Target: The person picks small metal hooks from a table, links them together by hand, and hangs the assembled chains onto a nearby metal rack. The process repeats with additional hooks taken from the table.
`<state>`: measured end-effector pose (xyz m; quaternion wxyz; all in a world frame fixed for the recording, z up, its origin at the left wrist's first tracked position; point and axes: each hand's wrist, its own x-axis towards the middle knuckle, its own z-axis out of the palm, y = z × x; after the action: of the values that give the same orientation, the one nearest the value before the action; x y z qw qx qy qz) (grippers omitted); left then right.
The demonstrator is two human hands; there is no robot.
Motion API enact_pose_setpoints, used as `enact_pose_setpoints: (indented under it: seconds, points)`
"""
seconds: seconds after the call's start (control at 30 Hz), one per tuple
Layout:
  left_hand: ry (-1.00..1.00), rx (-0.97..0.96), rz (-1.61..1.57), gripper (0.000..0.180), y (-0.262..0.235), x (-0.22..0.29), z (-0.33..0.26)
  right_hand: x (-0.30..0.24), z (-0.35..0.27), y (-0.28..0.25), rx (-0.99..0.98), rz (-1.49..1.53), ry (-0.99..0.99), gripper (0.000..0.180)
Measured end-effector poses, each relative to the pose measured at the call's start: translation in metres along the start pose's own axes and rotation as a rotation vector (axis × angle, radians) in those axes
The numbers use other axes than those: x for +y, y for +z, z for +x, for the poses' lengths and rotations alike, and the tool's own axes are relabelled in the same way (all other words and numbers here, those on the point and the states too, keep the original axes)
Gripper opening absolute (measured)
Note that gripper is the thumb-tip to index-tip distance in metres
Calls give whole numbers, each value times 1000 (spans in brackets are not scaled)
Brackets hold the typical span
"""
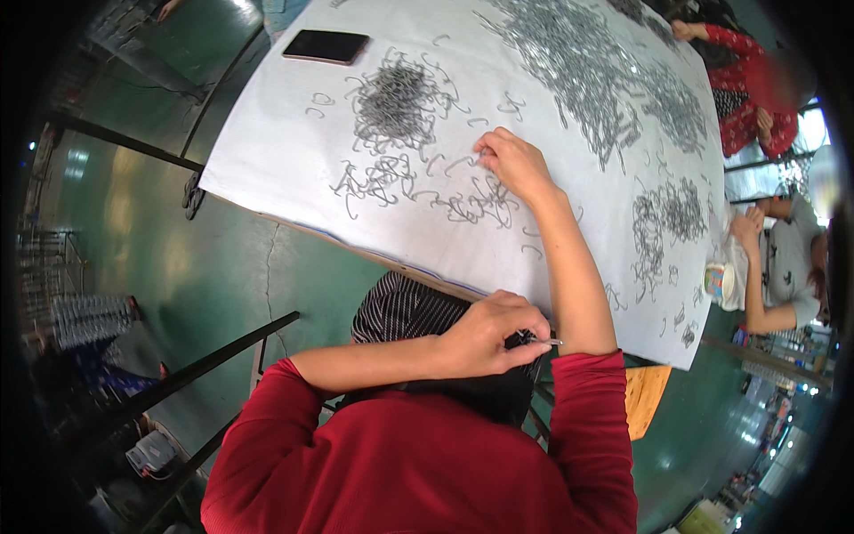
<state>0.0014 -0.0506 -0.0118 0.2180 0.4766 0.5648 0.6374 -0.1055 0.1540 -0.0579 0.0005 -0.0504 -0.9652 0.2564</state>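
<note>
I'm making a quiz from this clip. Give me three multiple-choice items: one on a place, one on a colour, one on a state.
1. Where is the phone?
A. far left part of the table
B. in the left hand
C. on the floor

2. What colour are the person's sleeves?
A. blue
B. red
C. white

3. What is the right hand doing?
A. resting in the lap
B. lifting the cup
C. touching hooks on the table

Key: 1 A, it lies on the white table by the far left edge. 2 B, both sleeves are red. 3 C, its fingertips press among loose wire hooks, while the left hand pinches a small metal piece.
</note>
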Motion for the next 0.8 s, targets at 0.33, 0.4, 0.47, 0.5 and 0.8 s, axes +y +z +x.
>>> enact_pose_setpoints:
  seconds: [0.33,0.4,0.47,0.5,0.8]
  points:
    - [12,-12,34,14,6,-12,-1,16,-58,-20,174,437,250,8]
    - [-2,-39,31,14,9,-16,1,4,-98,-34,307,723,342,8]
    - [-9,-18,61,14,14,-15,3,-19,-144,-52,482,931,319,9]
    - [-19,-9,79,13,13,-15,2,-42,-164,-61,560,989,347,12]
    - [7,-75,66,13,39,-6,17,-120,-285,-47,1040,1027,376,21]
